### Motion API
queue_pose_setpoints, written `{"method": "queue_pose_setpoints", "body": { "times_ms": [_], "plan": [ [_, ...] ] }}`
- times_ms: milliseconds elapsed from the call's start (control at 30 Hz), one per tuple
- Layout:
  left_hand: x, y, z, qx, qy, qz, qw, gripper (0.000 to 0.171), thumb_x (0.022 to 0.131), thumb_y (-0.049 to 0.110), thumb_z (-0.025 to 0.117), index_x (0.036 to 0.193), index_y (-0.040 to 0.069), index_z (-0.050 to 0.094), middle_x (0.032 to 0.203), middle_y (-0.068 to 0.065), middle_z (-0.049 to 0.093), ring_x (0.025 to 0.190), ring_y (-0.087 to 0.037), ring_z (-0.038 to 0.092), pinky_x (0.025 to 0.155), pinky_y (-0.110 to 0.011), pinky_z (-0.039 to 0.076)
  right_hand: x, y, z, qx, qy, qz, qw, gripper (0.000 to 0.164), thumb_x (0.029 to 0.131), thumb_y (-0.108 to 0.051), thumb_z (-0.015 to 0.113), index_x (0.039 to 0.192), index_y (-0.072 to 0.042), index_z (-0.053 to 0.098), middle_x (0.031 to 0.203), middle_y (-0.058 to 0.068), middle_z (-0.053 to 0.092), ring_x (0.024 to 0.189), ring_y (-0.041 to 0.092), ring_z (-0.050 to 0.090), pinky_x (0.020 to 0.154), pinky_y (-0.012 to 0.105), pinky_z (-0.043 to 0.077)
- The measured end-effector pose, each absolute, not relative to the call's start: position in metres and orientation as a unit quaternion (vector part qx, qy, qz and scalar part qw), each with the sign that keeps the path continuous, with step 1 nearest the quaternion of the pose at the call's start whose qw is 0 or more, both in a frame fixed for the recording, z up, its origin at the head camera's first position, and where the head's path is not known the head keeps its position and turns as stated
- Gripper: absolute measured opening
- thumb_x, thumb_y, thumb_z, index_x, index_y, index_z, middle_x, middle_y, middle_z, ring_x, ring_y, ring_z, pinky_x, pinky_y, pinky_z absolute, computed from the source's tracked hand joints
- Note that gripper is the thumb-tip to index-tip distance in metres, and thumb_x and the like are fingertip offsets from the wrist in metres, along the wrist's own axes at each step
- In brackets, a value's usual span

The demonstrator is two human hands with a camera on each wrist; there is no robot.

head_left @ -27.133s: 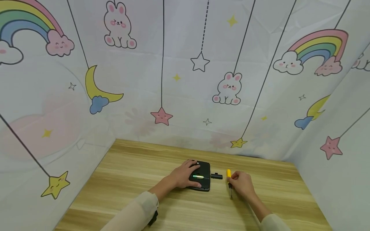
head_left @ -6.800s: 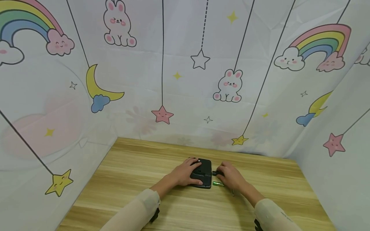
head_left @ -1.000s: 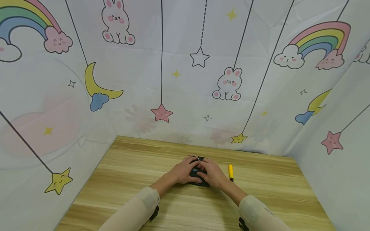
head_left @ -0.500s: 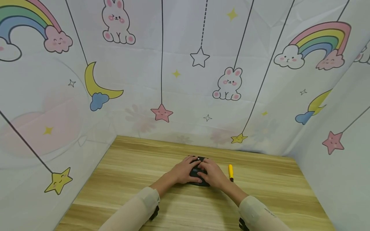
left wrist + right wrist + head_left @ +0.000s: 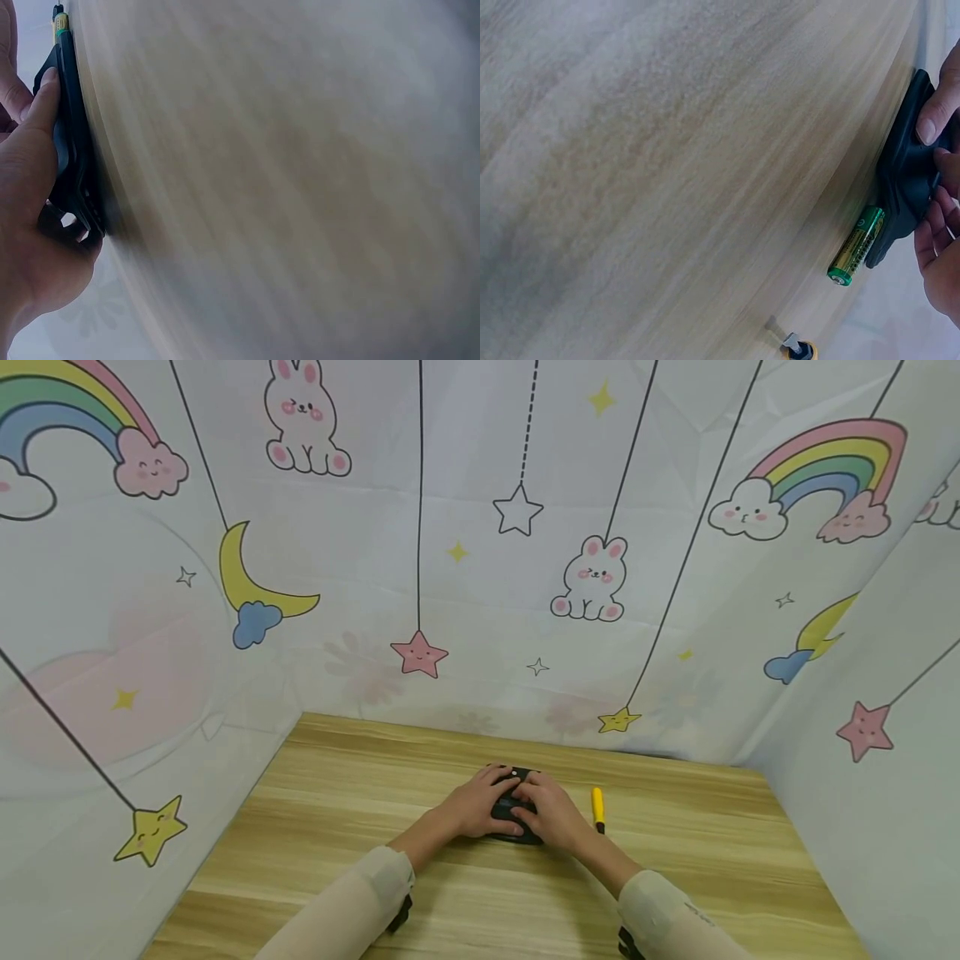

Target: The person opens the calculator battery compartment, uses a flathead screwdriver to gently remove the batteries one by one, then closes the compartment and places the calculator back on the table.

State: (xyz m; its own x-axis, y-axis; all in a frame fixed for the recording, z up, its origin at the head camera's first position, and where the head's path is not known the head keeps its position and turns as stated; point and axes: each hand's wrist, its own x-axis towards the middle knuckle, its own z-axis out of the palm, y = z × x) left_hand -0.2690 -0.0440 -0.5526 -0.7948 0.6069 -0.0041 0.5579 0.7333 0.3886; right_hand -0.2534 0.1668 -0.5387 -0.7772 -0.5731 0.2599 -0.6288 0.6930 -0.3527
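Note:
A flat black device (image 5: 507, 807) with rounded corners lies on the table under both hands. My left hand (image 5: 475, 807) holds it from the left; in the left wrist view the thumb (image 5: 46, 101) lies along its near edge. My right hand (image 5: 553, 811) has its fingers bent on the device's right part, thumb against its surface. What lies beneath those fingertips is hidden. A green battery (image 5: 856, 245) rests beside the device's edge, hidden in the head view. To the right is a screwdriver (image 5: 597, 807) with a yellow handle, its metal tip (image 5: 791, 341) showing in the right wrist view.
The wood-patterned table (image 5: 360, 793) is enclosed by a printed white cloth (image 5: 480, 585) behind and at the sides. Its rear edge is close beyond the device.
Earlier the right hand held the screwdriver, then reached to a small black piece right of the device, the battery lying out. It now works on the device. Over the last second, nothing visibly moved.

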Motion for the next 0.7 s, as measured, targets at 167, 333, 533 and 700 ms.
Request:
{"method": "queue_pose_setpoints", "body": {
  "times_ms": [167, 333, 533, 700],
  "plan": [
    [-0.2697, -0.0441, -0.5539, 0.315, 0.928, 0.187, 0.064, 0.095, 0.093, 0.069, 0.069, 0.166, 0.016, 0.039, 0.173, -0.007, 0.029, 0.16, -0.034, 0.022, 0.119, -0.055, 0.039, -0.2538, 0.1671, -0.5399, 0.331, -0.917, 0.213, 0.067, 0.017, 0.096, -0.019, 0.082, 0.109, -0.008, 0.078, 0.101, -0.001, 0.06, 0.095, 0.016, 0.058, 0.085, 0.038, 0.056],
    [-0.2696, -0.0444, -0.554, 0.315, 0.928, 0.188, 0.066, 0.094, 0.094, 0.069, 0.069, 0.166, 0.016, 0.039, 0.173, -0.008, 0.029, 0.161, -0.034, 0.022, 0.12, -0.055, 0.038, -0.2532, 0.1672, -0.5402, 0.334, -0.917, 0.208, 0.068, 0.019, 0.097, -0.019, 0.081, 0.111, -0.007, 0.08, 0.101, -0.001, 0.059, 0.095, 0.016, 0.057, 0.085, 0.038, 0.056],
    [-0.2698, -0.0444, -0.5545, 0.314, 0.928, 0.188, 0.07, 0.094, 0.094, 0.069, 0.068, 0.166, 0.016, 0.039, 0.173, -0.007, 0.027, 0.161, -0.033, 0.021, 0.12, -0.055, 0.038, -0.2527, 0.1674, -0.5406, 0.335, -0.917, 0.207, 0.067, 0.02, 0.098, -0.019, 0.08, 0.113, -0.006, 0.081, 0.102, -0.001, 0.06, 0.094, 0.016, 0.057, 0.084, 0.038, 0.056],
    [-0.2697, -0.0444, -0.5541, 0.315, 0.927, 0.189, 0.069, 0.093, 0.094, 0.068, 0.068, 0.166, 0.016, 0.039, 0.173, -0.007, 0.027, 0.161, -0.034, 0.021, 0.12, -0.055, 0.038, -0.2516, 0.1672, -0.5399, 0.331, -0.916, 0.217, 0.066, 0.019, 0.097, -0.017, 0.08, 0.112, -0.005, 0.082, 0.103, 0.0, 0.061, 0.096, 0.018, 0.059, 0.086, 0.04, 0.057]
  ]
}}
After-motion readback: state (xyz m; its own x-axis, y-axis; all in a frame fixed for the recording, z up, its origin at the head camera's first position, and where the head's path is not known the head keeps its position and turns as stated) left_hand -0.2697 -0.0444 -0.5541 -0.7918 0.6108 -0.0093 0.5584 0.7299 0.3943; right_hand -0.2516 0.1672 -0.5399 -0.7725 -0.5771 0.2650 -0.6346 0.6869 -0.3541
